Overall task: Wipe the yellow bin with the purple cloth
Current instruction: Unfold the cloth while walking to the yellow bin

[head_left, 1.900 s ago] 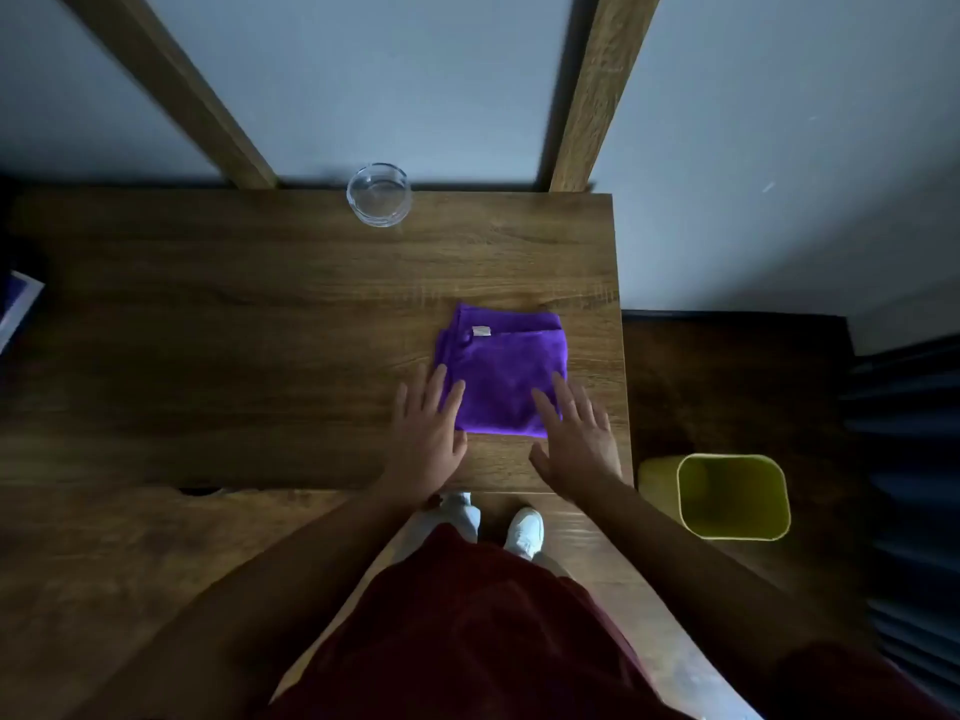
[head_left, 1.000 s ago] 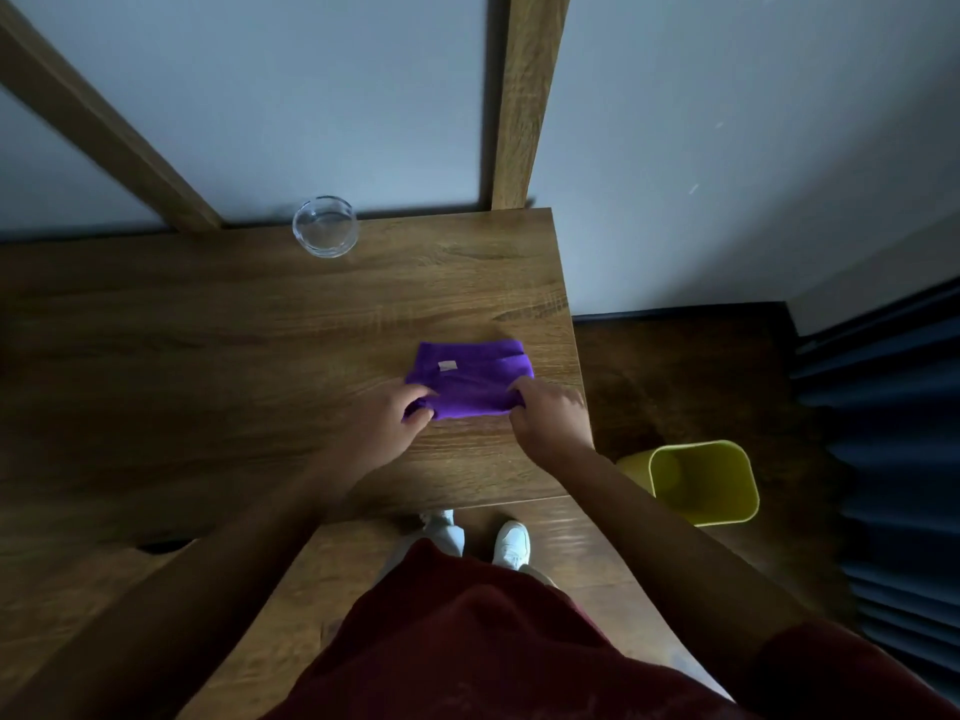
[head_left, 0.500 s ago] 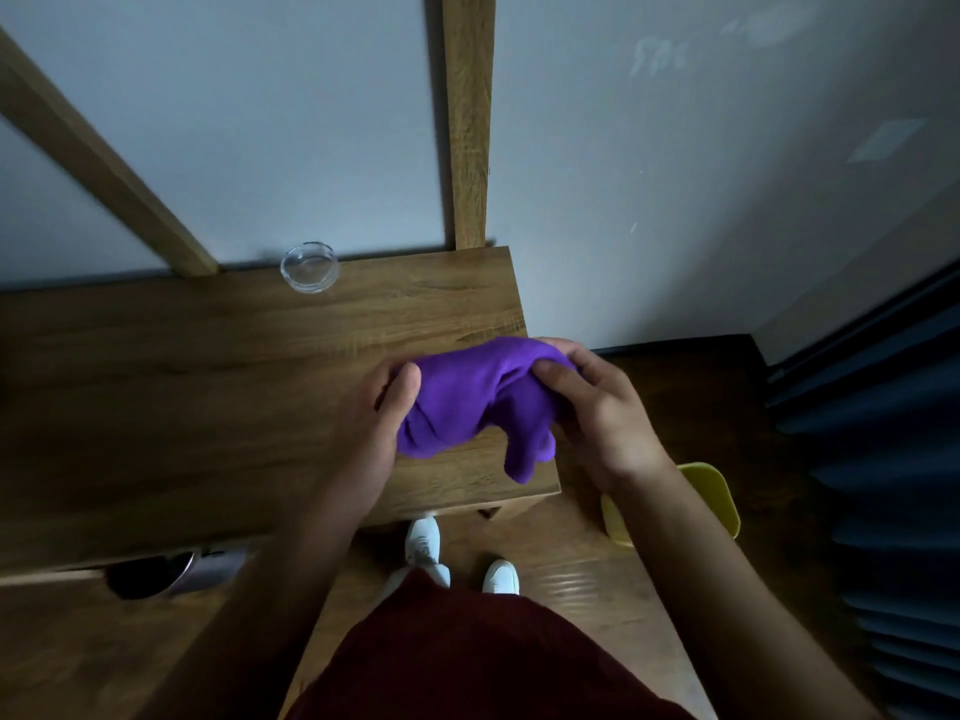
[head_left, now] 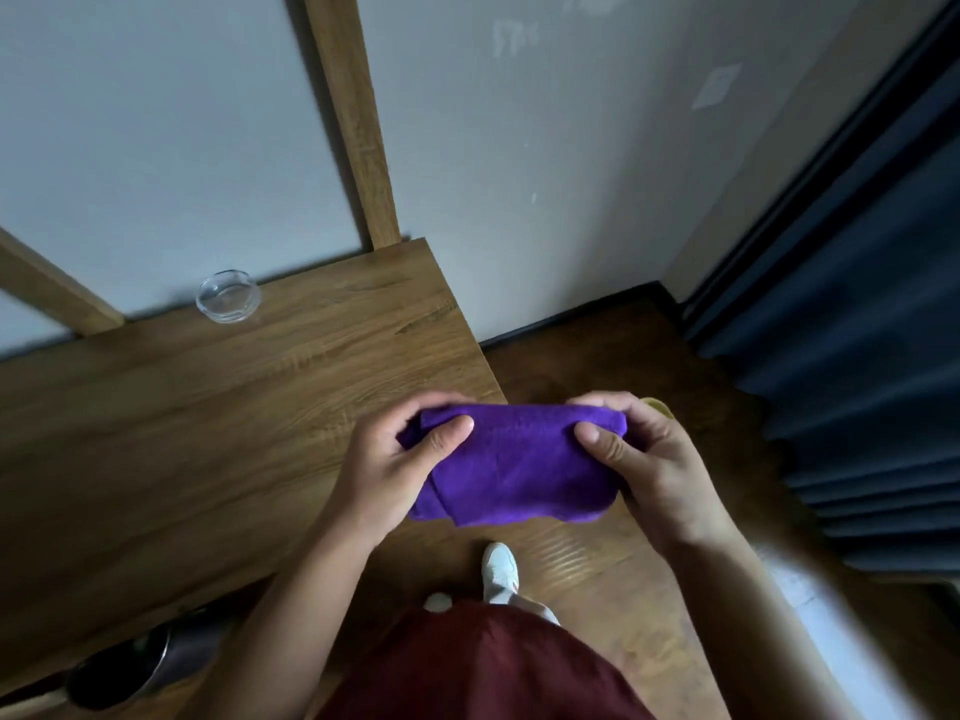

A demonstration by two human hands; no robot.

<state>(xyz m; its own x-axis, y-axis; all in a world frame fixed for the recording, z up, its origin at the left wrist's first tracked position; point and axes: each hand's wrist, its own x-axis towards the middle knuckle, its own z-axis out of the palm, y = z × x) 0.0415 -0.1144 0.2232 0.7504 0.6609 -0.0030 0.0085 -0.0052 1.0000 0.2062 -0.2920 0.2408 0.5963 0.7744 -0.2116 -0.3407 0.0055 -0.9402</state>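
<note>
The purple cloth (head_left: 519, 467) is held in the air between both hands, just past the right end of the wooden table (head_left: 182, 433). My left hand (head_left: 400, 459) pinches its left edge with thumb on top. My right hand (head_left: 639, 459) pinches its right edge the same way. The cloth is stretched flat and hangs a little at the bottom. Of the yellow bin (head_left: 658, 406) only a small sliver of rim shows above my right hand; the rest is hidden behind that hand and the cloth.
A small glass dish (head_left: 228, 295) stands at the table's far edge by the wall. A dark metal container (head_left: 135, 662) sits under the table at lower left. Dark blue curtains (head_left: 857, 356) hang on the right. My white shoes (head_left: 498, 569) are on the wooden floor.
Both hands lifted the cloth off the table, carried it right past the table's end and spread it out. The view swung right, and the bin became almost hidden.
</note>
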